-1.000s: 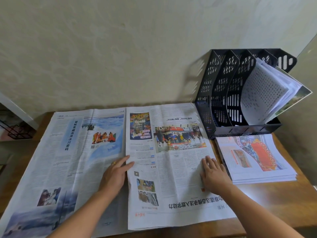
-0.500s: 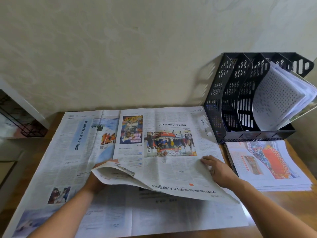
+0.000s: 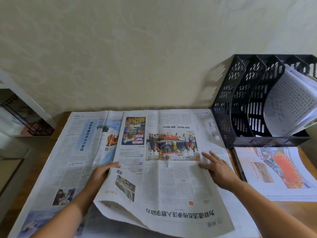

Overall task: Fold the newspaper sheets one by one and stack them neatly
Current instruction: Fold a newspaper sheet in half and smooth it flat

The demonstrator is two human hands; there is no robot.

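The left hand (image 3: 103, 174) has gripped and lifted the folded newspaper sheet's (image 3: 171, 186) near edge, starting another fold beside the folded stack (image 3: 277, 170), while the open-fingered right hand (image 3: 217, 169) presses it flat.

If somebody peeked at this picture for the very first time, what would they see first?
Probably the big white folded newspaper sheet in the middle of the brown wooden table, with the left hand gripping its left edge and the right hand lying flat on it. Next, the black perforated plastic file rack at the back right, with a stack of folded newspapers in front of it.
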